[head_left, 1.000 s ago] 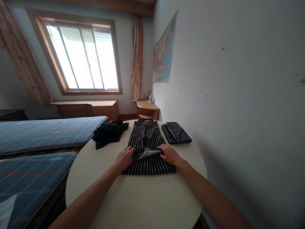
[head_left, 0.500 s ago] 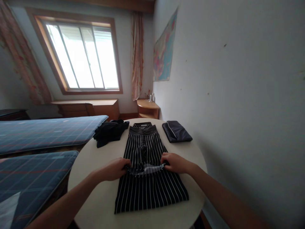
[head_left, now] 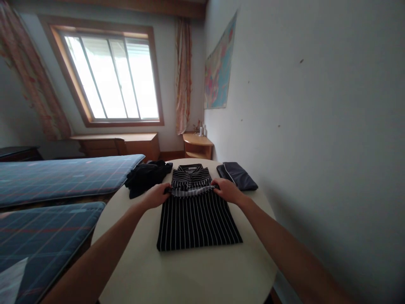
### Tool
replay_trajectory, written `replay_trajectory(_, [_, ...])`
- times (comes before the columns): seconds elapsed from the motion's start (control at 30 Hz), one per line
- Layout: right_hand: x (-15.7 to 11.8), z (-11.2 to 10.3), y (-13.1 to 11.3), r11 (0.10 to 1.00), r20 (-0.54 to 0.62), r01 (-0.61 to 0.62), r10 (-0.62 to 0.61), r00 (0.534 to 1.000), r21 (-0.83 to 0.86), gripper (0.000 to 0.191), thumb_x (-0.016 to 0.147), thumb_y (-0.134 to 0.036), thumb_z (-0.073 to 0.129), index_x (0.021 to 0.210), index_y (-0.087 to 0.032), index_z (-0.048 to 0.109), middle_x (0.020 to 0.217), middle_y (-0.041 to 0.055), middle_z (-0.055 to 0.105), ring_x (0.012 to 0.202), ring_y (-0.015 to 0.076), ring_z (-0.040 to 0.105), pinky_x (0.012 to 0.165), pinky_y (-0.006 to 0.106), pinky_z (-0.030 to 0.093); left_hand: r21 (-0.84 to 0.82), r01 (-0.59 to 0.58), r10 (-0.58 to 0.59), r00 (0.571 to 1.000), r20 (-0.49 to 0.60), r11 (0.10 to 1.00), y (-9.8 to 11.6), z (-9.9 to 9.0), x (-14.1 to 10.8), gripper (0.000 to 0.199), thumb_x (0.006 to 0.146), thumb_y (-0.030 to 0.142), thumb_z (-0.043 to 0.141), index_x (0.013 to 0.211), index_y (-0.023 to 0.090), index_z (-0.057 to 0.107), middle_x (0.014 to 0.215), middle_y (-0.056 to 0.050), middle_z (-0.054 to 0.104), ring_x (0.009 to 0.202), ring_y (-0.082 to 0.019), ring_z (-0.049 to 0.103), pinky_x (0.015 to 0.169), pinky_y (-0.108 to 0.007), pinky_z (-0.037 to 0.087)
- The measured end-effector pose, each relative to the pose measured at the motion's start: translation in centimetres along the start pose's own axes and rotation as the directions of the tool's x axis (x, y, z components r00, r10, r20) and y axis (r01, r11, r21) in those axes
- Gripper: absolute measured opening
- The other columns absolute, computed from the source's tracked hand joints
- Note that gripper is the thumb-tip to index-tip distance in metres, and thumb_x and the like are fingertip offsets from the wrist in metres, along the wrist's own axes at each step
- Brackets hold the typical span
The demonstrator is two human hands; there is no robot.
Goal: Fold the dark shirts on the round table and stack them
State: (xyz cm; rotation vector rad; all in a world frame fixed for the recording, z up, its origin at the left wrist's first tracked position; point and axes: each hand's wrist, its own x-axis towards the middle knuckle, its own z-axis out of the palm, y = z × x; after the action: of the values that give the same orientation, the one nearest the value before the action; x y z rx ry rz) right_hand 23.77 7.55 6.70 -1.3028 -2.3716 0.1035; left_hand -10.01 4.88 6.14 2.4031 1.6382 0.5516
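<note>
A black shirt with white stripes (head_left: 196, 219) lies folded lengthwise on the round table (head_left: 183, 278), its collar at the far end. The lower part is doubled up over the upper part, and the hem edge reaches just below the collar area. My left hand (head_left: 157, 195) is closed on the left end of that edge. At its right end, my right hand (head_left: 228, 191) pinches the same edge. Between the hands the edge sags slightly and shows the paler inside of the cloth.
A crumpled black garment (head_left: 147, 175) lies at the table's back left, near my left hand. A folded dark garment (head_left: 238, 175) is at the back right. The wall (head_left: 332, 169) stands close on the right; blue plaid mattresses (head_left: 63, 177) are on the left.
Both hands have moved away from me, carrying the shirt's hem edge farther up toward the collar. The near fold has shifted away from the table's front edge.
</note>
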Motion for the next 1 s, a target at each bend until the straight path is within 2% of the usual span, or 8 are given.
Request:
replay_trajectory(0.17, [0.2, 4.2, 0.8, 1.000, 0.082, -0.014, 0.014, 0.997, 0.003, 0.019, 0.086, -0.014, 0.058, 0.103, -0.016, 0.066, 0.106, 0.0096, 0.070, 0.100, 0.0209, 0.063, 0.089, 0.029, 0.043, 0.081, 0.044, -0.044, 0.999, 0.001, 0.996, -0.5, 4.5, 0.5, 0.036, 0.080, 0.015, 0.055, 0.116, 0.015, 0.064, 0.109, -0.012, 0.071, 0.102, -0.026, 0.066, 0.090, -0.034, 0.048])
replay_trajectory(0.3, [-0.7, 5.5, 1.1, 1.000, 0.080, 0.008, -0.008, 0.997, -0.006, 0.021, 0.085, -0.015, 0.060, 0.104, -0.013, 0.068, 0.108, 0.0111, 0.069, 0.105, 0.0213, 0.060, 0.094, 0.030, 0.042, 0.113, 0.037, -0.037, 0.999, 0.004, 0.993, -0.3, 5.6, -0.4, 0.042, 0.080, 0.017, 0.056, 0.122, 0.014, 0.061, 0.120, -0.015, 0.067, 0.111, -0.029, 0.063, 0.097, -0.038, 0.046])
replay_trajectory(0.43, [-2.2, 5.0, 0.8, 0.999, 0.085, 0.029, -0.031, 0.996, 0.024, 0.022, 0.081, -0.018, 0.064, 0.102, -0.014, 0.070, 0.102, 0.0093, 0.070, 0.097, 0.0208, 0.063, 0.089, 0.029, 0.043, 0.132, -0.001, -0.005, 0.999, 0.044, 0.991, 0.2, 4.9, -1.8, 0.041, 0.077, 0.017, 0.057, 0.117, 0.019, 0.064, 0.118, -0.011, 0.068, 0.110, -0.029, 0.063, 0.097, -0.038, 0.046])
replay_trajectory(0.6, [-4.7, 3.5, -0.1, 0.990, 0.165, 0.115, -0.128, 0.978, 0.086, 0.018, 0.076, -0.021, 0.068, 0.093, -0.018, 0.073, 0.093, 0.0049, 0.072, 0.085, 0.0191, 0.065, 0.079, 0.027, 0.044, 0.108, -0.128, 0.106, 0.976, 0.188, 0.986, 1.2, 3.4, -4.3, 0.033, 0.073, 0.018, 0.058, 0.105, 0.021, 0.066, 0.104, -0.008, 0.070, 0.102, -0.027, 0.065, 0.089, -0.034, 0.048])
replay_trajectory(0.7, [-5.7, 2.6, -0.8, 0.984, 0.212, 0.163, -0.176, 0.961, 0.078, 0.019, 0.076, -0.021, 0.067, 0.094, -0.019, 0.073, 0.095, 0.0050, 0.072, 0.085, 0.0195, 0.065, 0.078, 0.027, 0.044, 0.046, -0.151, 0.134, 0.956, 0.260, 0.988, 1.7, 2.7, -5.2, 0.030, 0.074, 0.017, 0.057, 0.102, 0.023, 0.066, 0.102, -0.006, 0.071, 0.100, -0.025, 0.065, 0.090, -0.033, 0.047])
replay_trajectory(0.87, [-5.6, 0.7, -1.5, 0.984, 0.266, 0.176, -0.177, 0.948, 0.027, 0.017, 0.076, -0.022, 0.066, 0.092, -0.019, 0.071, 0.088, 0.0050, 0.073, 0.079, 0.0196, 0.064, 0.070, 0.026, 0.040, -0.005, -0.122, 0.118, 0.945, 0.304, 0.993, 2.9, 0.7, -4.8, 0.029, 0.075, 0.015, 0.053, 0.099, 0.023, 0.067, 0.093, -0.004, 0.071, 0.094, -0.023, 0.065, 0.086, -0.031, 0.046])
replay_trajectory(1.0, [-3.9, -0.9, -1.3, 0.992, 0.175, 0.123, -0.123, 0.977, 0.008, 0.015, 0.078, -0.024, 0.065, 0.091, -0.019, 0.070, 0.083, 0.0035, 0.072, 0.074, 0.0184, 0.064, 0.067, 0.025, 0.038, 0.042, -0.167, 0.154, 0.962, 0.227, 0.985, 3.5, -1.8, -2.9, 0.034, 0.074, 0.011, 0.051, 0.101, 0.023, 0.068, 0.093, -0.002, 0.072, 0.090, -0.021, 0.066, 0.081, -0.028, 0.046])
